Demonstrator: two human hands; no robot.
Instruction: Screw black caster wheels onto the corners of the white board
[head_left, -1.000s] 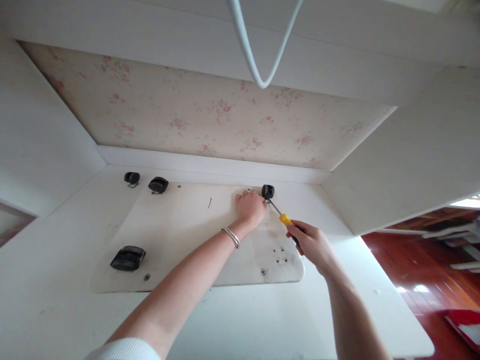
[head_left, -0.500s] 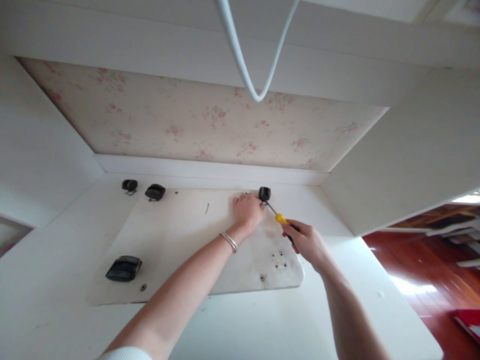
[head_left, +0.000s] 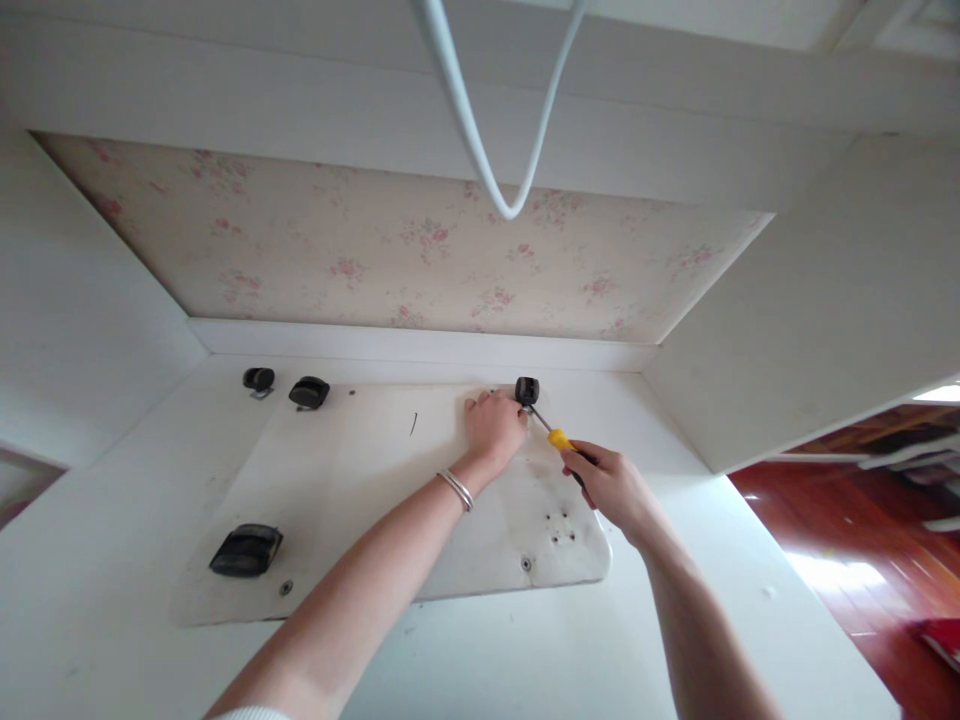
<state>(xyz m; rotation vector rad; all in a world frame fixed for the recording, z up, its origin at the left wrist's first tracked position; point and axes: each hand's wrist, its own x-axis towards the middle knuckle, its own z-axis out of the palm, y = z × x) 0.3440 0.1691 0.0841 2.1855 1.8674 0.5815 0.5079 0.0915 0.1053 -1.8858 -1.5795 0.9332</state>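
- The hands work close together at the panel's far right corner: the right hand is wrapped round a yellow-and-black screwdriver; the left hand lies by the base of a black caster, its grip impossible to tell.
- The screwdriver's tip meets that caster's base.
- The white panel lies flat on a white desk, two more casters on its left part; another small caster sits beyond its left edge.
- White side walls and floral wallpaper enclose the desk; a pale cable loops overhead.
- Desk surface stretches before the panel's near edge and rightward to a slanting edge, beside reddish floor.
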